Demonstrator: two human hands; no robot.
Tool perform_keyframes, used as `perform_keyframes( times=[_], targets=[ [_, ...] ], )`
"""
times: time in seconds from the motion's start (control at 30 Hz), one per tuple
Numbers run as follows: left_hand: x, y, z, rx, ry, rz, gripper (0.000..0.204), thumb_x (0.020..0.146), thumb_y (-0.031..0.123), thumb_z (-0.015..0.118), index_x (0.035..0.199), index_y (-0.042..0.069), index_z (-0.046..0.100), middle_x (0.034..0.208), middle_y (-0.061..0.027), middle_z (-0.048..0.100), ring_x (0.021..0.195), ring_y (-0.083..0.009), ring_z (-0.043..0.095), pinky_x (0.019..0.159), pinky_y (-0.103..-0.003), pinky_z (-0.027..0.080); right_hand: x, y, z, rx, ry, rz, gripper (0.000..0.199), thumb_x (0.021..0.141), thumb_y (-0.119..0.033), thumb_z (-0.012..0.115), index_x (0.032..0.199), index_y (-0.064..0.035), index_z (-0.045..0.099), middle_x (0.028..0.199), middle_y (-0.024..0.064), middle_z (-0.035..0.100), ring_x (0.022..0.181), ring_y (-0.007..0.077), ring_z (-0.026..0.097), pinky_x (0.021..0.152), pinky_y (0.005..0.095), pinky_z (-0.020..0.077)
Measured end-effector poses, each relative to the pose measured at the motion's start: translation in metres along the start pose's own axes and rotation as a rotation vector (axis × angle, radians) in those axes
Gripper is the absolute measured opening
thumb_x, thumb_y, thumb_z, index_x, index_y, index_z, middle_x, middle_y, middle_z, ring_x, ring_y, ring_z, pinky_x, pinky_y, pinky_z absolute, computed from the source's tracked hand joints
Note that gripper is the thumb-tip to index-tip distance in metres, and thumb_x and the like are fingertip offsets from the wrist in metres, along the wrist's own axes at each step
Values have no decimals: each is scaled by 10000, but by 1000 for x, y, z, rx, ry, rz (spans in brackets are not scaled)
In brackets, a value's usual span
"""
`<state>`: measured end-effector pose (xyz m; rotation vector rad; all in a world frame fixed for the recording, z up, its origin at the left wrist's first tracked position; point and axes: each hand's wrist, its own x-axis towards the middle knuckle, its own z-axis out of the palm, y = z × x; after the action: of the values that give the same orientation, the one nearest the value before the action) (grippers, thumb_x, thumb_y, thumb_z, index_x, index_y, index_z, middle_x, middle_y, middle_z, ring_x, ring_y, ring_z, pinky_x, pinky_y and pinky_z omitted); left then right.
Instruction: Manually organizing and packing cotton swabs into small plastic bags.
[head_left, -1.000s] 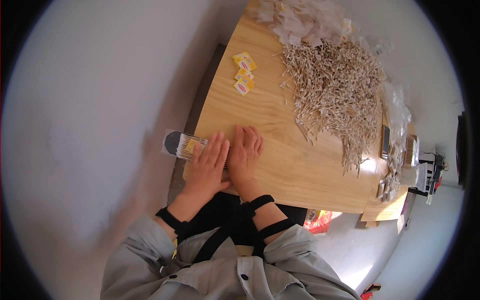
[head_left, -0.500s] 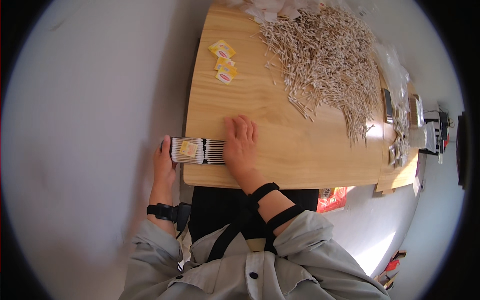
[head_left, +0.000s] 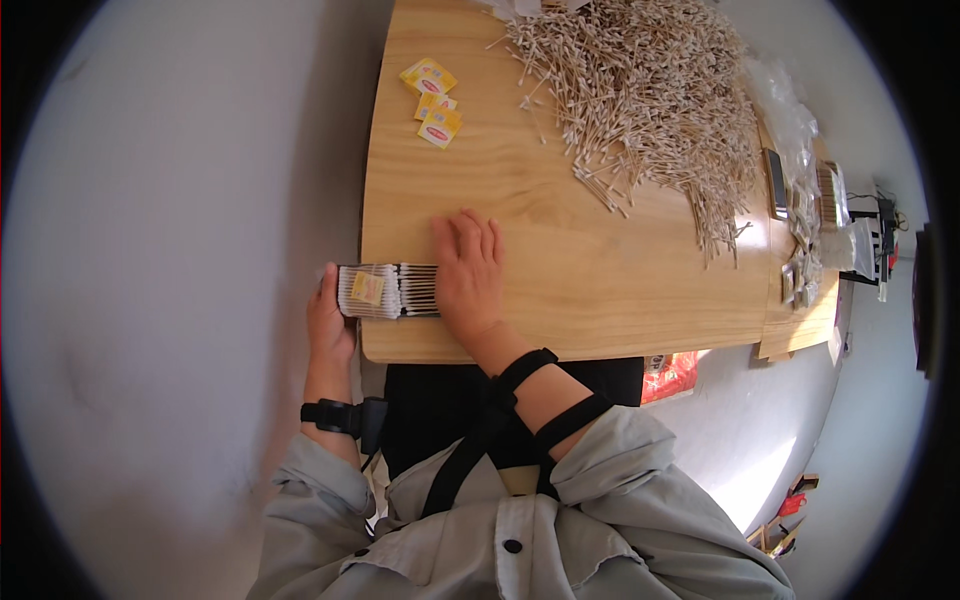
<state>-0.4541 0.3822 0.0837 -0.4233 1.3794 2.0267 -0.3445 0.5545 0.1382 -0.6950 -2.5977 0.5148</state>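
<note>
A clear pack of cotton swabs point(head_left: 385, 302) lies at the table's near left corner, a small yellow card point(head_left: 367, 288) on top of its swabs. Closed round its left end is my left hand point(head_left: 329, 325), thumb on the near-side face and fingers mostly hidden beneath. To the right of the pack, touching its end, runs a second row of cotton swabs point(head_left: 419, 283) on something dark. My right hand point(head_left: 470, 282) lies palm down over that row's right end, its fingers stretched out and slightly apart. What is under the palm is hidden.
A large heap of loose cotton swabs point(head_left: 650, 100) covers the far right of the wooden table point(head_left: 560, 270). Several yellow cards point(head_left: 438, 127) lie at the far left. Clear plastic bags point(head_left: 783, 110) and a dark flat object point(head_left: 775, 185) sit along the right. A grey wall point(head_left: 200, 250) stands left.
The view has shifted slightly, so the table sits higher and more to the left. Both hands keep about the same places on the swabs.
</note>
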Motion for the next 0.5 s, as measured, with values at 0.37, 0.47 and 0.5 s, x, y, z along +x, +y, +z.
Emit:
perform_keyframes(
  times=[0.37, 0.47, 0.5],
  targets=[
    [-63, 51, 44, 1328, 157, 878, 613, 772, 322, 771, 1268, 59, 527, 1422, -147, 322, 1318, -328, 293, 1084, -463, 268, 0, 3, -1, -10, 11, -3, 387, 835, -73, 483, 1214, -16, 540, 1212, 125, 478, 1292, 285, 388, 1128, 473, 245],
    [-86, 66, 73, 1597, -190, 923, 705, 682, 268, 824, 1305, 110, 533, 1487, -152, 245, 1411, -370, 152, 1139, -519, 177, 0, 0, -3, 1, -1, 2, 387, 840, -85, 483, 1218, -19, 537, 1214, 126, 481, 1292, 286, 389, 1128, 472, 243],
    [-87, 66, 79, 1671, -335, 903, 726, 647, 229, 839, 1305, 140, 545, 1492, -158, 251, 1425, -379, 123, 1144, -533, 163, 1, 0, -4, 1, -4, 9, 388, 842, -93, 484, 1220, -20, 535, 1215, 128, 482, 1292, 286, 390, 1128, 471, 241]
  ],
)
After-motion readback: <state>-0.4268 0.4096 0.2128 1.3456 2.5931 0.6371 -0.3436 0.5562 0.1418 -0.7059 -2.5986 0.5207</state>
